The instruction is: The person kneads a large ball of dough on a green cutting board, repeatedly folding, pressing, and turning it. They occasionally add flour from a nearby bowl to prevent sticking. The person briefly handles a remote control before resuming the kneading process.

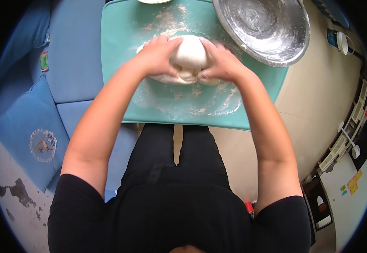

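Observation:
A large lump of white dough (190,52) lies on a floured green table (179,103), folded over itself in the middle. My left hand (160,57) grips its left side, the fingers over the top and the thumb pressed in low near the fold. On the other side my right hand (219,63) holds the dough the same way; its fingertips are partly hidden and blurred. Both thumbs point toward each other at the near edge of the dough. Flour is smeared across the tabletop around it.
A big metal basin (267,31), floury inside, stands at the table's far right corner. The rim of a pale dish (154,1) shows at the far edge. A blue sofa (76,50) with a cushion (34,130) runs along the left. A bucket (341,42) stands on the floor at right.

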`<state>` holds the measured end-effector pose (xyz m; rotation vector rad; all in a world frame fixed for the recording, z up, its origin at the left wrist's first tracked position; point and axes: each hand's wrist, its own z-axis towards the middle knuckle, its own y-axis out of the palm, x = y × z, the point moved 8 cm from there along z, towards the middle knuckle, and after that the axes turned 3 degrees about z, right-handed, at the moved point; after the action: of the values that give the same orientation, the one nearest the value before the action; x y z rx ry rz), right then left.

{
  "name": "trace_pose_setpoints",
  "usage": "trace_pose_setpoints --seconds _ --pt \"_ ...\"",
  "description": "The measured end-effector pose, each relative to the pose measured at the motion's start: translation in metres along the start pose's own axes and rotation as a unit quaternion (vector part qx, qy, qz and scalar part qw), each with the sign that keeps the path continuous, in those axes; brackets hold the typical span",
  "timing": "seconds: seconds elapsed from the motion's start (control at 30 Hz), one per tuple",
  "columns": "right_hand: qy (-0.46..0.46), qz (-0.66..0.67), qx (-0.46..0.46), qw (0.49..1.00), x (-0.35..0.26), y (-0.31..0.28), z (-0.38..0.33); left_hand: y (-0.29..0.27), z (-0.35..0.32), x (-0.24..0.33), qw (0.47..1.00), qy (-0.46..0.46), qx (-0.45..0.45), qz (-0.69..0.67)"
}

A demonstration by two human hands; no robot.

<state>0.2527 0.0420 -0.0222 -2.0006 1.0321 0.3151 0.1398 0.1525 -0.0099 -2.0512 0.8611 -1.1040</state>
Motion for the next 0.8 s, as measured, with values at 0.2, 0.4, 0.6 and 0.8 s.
trace_pose_setpoints --seconds 0.2,0.4,0.6,0.8 --pt "-0.043 -0.087 0.192 0.977 -0.034 0.028 -0.066 0.033 -0.078 0.031 0.990 -0.096 0.107 0.015" --pt "-0.003 -0.187 0.147 0.971 -0.006 0.124 -0.076 0.113 -0.098 0.033 0.973 -0.050 0.196 0.108" --pt "-0.059 -0.267 0.227 0.935 0.008 0.109 -0.045 0.097 -0.069 0.021 0.960 0.010 0.232 0.157" --pt "0.044 -0.135 0.086 0.986 0.009 0.034 0.010 0.060 -0.001 -0.005 0.984 -0.034 0.083 0.154"
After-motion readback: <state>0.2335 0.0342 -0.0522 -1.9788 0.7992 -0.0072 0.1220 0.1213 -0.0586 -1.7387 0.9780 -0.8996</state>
